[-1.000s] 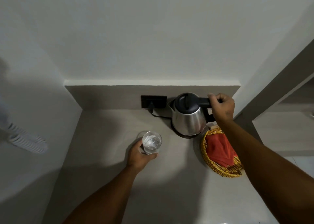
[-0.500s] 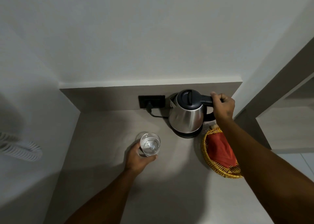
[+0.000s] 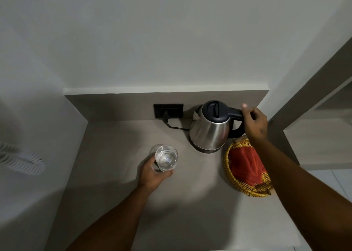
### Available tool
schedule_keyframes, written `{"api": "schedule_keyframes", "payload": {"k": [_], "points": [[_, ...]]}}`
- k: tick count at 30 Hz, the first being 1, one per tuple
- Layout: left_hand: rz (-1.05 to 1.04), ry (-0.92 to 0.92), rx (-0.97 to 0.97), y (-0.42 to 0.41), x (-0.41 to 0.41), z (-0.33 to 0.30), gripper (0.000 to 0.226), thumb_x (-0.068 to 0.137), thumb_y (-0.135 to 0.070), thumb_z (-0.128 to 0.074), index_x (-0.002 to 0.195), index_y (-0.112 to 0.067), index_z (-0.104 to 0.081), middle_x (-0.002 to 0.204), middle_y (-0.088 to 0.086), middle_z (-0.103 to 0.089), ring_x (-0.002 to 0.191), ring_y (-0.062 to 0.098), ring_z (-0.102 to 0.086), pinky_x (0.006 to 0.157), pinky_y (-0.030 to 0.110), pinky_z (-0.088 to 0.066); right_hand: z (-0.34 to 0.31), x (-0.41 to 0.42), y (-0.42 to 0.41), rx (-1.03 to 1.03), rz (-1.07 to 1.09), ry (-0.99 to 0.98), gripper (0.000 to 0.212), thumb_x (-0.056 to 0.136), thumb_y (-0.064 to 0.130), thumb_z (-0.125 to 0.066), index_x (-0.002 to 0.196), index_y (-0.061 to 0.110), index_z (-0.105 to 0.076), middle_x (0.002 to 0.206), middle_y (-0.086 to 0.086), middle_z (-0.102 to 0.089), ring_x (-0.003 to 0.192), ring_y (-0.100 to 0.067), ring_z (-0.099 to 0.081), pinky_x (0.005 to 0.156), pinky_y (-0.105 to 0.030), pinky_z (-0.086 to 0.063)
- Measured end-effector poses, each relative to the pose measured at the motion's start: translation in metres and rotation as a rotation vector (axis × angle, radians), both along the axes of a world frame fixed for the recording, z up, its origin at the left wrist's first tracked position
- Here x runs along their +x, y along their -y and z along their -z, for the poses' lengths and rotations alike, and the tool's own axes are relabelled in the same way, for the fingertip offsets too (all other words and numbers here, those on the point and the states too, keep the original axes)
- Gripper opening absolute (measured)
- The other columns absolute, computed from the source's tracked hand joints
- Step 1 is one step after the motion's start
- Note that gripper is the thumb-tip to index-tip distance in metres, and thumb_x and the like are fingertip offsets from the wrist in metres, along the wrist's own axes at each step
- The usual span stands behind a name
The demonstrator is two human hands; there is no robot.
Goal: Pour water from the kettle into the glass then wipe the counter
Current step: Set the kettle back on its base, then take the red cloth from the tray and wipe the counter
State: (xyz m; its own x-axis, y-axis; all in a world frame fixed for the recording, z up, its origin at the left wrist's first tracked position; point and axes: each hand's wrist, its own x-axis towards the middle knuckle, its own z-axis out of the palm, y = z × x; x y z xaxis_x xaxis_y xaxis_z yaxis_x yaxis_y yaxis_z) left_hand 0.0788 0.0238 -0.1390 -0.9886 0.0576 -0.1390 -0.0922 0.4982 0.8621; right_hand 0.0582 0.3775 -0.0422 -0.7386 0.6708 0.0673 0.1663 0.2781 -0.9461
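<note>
The steel kettle (image 3: 209, 132) with a black lid stands upright on its base at the back right of the counter (image 3: 118, 174). My right hand (image 3: 255, 123) is curled on the outer end of its black handle, thumb lifted off the top. The clear glass (image 3: 166, 158) holds some water and stands left of and in front of the kettle. My left hand (image 3: 152, 174) wraps around the glass from the near side. A red cloth (image 3: 245, 165) lies in a woven yellow basket (image 3: 228, 167) right of the kettle, partly hidden by my right forearm.
A black wall socket (image 3: 168, 111) with a plugged-in cord sits on the backsplash left of the kettle. Walls close the counter at the back and left. A white coiled cord (image 3: 21, 161) hangs at the left. A dark frame and a shelf stand at the right.
The kettle has stayed on its base and the glass in place. My right thumb has lifted off the handle. The view has shifted a little.
</note>
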Motion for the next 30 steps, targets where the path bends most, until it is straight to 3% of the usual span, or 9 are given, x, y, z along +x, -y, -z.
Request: {"api": "schedule_keyframes", "payload": {"k": [3,5,8,11,13,20,23,26,30], "points": [[0.067,-0.034,-0.029,0.002,0.000,-0.001,0.076,0.047,-0.028,-0.099,0.116,-0.024,-0.069,0.107,-0.006,-0.073,0.099,0.011,-0.068,0.087,0.035,-0.058,0.020,0.031,0.003,0.017,0.127,0.026,0.037,0.101,0.055,-0.044,0.107,0.022,-0.059,0.099,-0.001,-0.062,0.094,-0.013,-0.061,0.073,-0.028,-0.051],[0.184,-0.076,-0.123,0.010,0.000,0.002,0.089,0.045,-0.038,-0.098,0.126,-0.021,-0.063,0.122,-0.002,-0.067,0.115,0.016,-0.062,0.099,0.036,-0.051,0.047,0.060,0.005,0.141,0.109,0.189,0.035,0.101,0.049,-0.047,0.120,0.021,-0.055,0.122,-0.010,-0.058,0.112,-0.023,-0.057,0.092,-0.043,-0.053],[0.317,-0.149,-0.440,0.028,-0.004,0.012,0.118,0.051,-0.067,-0.085,0.146,-0.011,-0.044,0.150,0.009,-0.047,0.143,0.028,-0.038,0.118,0.045,-0.031,0.086,0.095,0.008,0.362,-0.045,0.511,0.047,0.100,0.048,-0.051,0.136,0.017,-0.048,0.145,-0.018,-0.045,0.132,-0.038,-0.041,0.108,-0.059,-0.038],[0.374,-0.216,-0.670,0.038,-0.011,0.019,0.127,0.058,-0.088,-0.057,0.153,-0.007,-0.032,0.160,0.013,-0.034,0.150,0.032,-0.025,0.122,0.049,-0.022,0.104,0.109,0.013,0.506,-0.183,0.711,0.070,0.095,0.062,-0.050,0.151,0.024,-0.033,0.162,-0.015,-0.024,0.147,-0.043,-0.021,0.115,-0.063,-0.020],[0.425,-0.268,-0.761,0.039,-0.014,0.024,0.124,0.065,-0.090,-0.047,0.154,-0.006,-0.031,0.161,0.014,-0.032,0.151,0.033,-0.024,0.122,0.051,-0.023,0.107,0.109,0.014,0.541,-0.194,0.753,0.077,0.092,0.068,-0.048,0.154,0.027,-0.028,0.164,-0.015,-0.018,0.148,-0.044,-0.015,0.116,-0.064,-0.017],[0.468,-0.294,-0.859,0.037,-0.012,0.031,0.117,0.074,-0.092,-0.029,0.155,-0.007,-0.026,0.163,0.014,-0.028,0.152,0.031,-0.019,0.121,0.053,-0.023,0.108,0.101,0.011,0.538,-0.133,0.741,0.060,0.098,0.053,-0.051,0.148,0.025,-0.037,0.154,-0.017,-0.033,0.138,-0.044,-0.028,0.112,-0.065,-0.027],[0.463,-0.292,-0.848,0.040,-0.012,0.035,0.116,0.075,-0.092,-0.029,0.156,-0.010,-0.021,0.164,0.013,-0.026,0.153,0.029,-0.016,0.122,0.050,-0.015,0.096,0.099,0.020,0.396,-0.041,0.607,0.058,0.098,0.047,-0.053,0.149,0.024,-0.038,0.152,-0.018,-0.034,0.137,-0.043,-0.028,0.113,-0.064,-0.029],[0.469,-0.306,-0.840,0.040,-0.012,0.036,0.116,0.075,-0.093,-0.032,0.156,-0.012,-0.016,0.163,0.013,-0.027,0.153,0.029,-0.017,0.122,0.047,-0.009,0.081,0.105,0.051,0.410,0.035,0.422,0.057,0.098,0.049,-0.053,0.149,0.027,-0.037,0.154,-0.014,-0.032,0.138,-0.041,-0.025,0.113,-0.061,-0.029],[0.450,-0.296,-0.831,0.041,-0.014,0.039,0.116,0.075,-0.094,-0.029,0.156,-0.013,-0.016,0.164,0.011,-0.027,0.153,0.028,-0.017,0.123,0.048,-0.009,0.081,0.112,0.116,0.580,-0.186,0.346,0.060,0.096,0.056,-0.047,0.150,0.034,-0.034,0.157,-0.007,-0.026,0.138,-0.037,-0.025,0.107,-0.051,-0.028]]}}
